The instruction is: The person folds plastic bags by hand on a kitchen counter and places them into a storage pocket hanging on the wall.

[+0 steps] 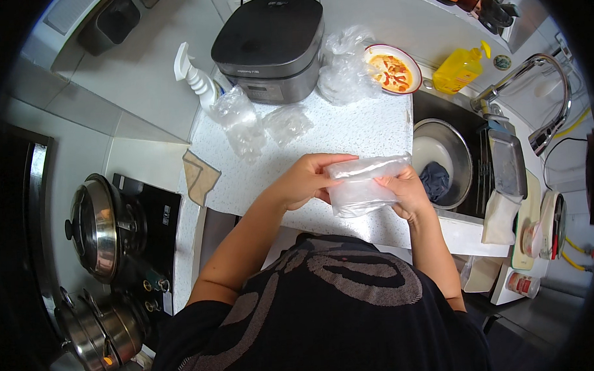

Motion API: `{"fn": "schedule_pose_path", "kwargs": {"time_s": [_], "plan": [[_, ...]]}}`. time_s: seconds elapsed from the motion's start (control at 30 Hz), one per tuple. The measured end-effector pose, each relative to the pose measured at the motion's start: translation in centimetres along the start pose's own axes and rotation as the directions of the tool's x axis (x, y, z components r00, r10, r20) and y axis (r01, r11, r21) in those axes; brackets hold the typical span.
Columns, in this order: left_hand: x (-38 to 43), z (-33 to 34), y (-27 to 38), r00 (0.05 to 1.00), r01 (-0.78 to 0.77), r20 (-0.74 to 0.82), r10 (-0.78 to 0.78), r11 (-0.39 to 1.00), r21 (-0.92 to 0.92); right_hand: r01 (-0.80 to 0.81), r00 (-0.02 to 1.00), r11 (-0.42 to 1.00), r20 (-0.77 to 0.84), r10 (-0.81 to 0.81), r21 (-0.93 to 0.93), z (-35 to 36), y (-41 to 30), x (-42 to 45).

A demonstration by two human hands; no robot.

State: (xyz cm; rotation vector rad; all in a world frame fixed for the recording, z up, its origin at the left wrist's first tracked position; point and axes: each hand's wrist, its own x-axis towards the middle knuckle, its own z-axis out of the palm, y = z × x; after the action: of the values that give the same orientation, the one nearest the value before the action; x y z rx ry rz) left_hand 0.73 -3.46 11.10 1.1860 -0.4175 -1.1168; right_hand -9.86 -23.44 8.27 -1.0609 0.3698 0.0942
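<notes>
Both hands hold one clear plastic bag (361, 190), folded into a flat pad, above the front part of the speckled white countertop (364, 134). My left hand (309, 180) grips its left end, fingers along the top edge and behind. At the other end, my right hand (407, 194) pinches it with the thumb on the near face. Farther back lie a small crumpled plastic bag (288, 124) and a longer crumpled plastic bag (238, 121). A larger heap of clear plastic (347, 68) rests between the rice cooker (267, 49) and a bowl of food (393, 69).
A white spray bottle (195, 78) stands left of the cooker; a tan cloth (200, 179) hangs over the counter's left edge. Rightward, the sink (429, 105) holds a metal basin (468, 160) with a dark cloth in it. A lidded pan (99, 226) sits on the stove (161, 239).
</notes>
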Motion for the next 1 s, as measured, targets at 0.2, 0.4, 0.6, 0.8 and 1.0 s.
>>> {"fn": "schedule_pose_path", "kwargs": {"time_s": [0.2, 0.4, 0.6, 0.8, 1.0], "plan": [[0.8, -1.4, -0.8, 0.971, 0.148, 0.239, -0.021, 0.836, -0.528, 0.169, 0.978, 0.941, -0.066, -0.196, -0.294, 0.6, -1.7, -0.9], [2.6, 1.7, -0.7, 0.96, 0.252, 0.198, -0.198, 0.92, -0.3, 0.42, 0.843, 0.592, 0.054, -0.535, -0.688, 0.5, -3.4, -3.3], [4.5, 5.7, 0.5, 0.963, 0.228, 0.163, -0.215, 0.971, -0.072, 0.327, 0.821, 0.867, -0.341, -0.457, -0.376, 0.4, -4.1, -8.4], [5.4, 10.8, 1.0, 0.979, -0.123, 0.177, 0.103, 0.987, 0.103, 0.579, 0.776, 0.803, -0.399, -0.489, 0.142, -0.2, -3.7, -15.0], [5.1, 15.9, 0.4, 0.954, -0.242, 0.208, 0.215, 0.963, 0.115, 0.585, 0.495, 0.766, -0.63, -0.598, -0.268, 0.9, -4.1, -17.2]]}}
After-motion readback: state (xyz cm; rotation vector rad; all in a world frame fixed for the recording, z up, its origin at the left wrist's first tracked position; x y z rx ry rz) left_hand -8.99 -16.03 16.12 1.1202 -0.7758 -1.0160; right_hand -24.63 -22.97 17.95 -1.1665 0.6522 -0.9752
